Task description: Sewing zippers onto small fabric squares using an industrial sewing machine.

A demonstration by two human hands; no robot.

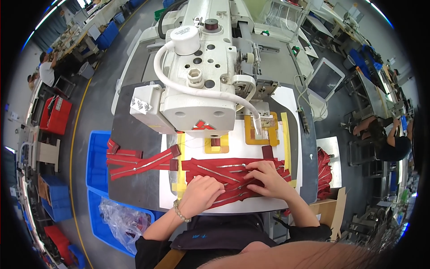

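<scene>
A white-framed rectangular grey screen (323, 82) is mounted right of the machine; a crumpled clear plastic bag (123, 220) lies lower left.

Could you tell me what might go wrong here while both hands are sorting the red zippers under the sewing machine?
1. The red zippers lie overlapped and crossed, so the left hand and right hand may drag several at once and tangle them.
2. Both hands work close below the sewing machine; fingers could stray toward its head.
3. The loose zippers at the left reach toward the table edge and might slide into the blue bin.
</scene>
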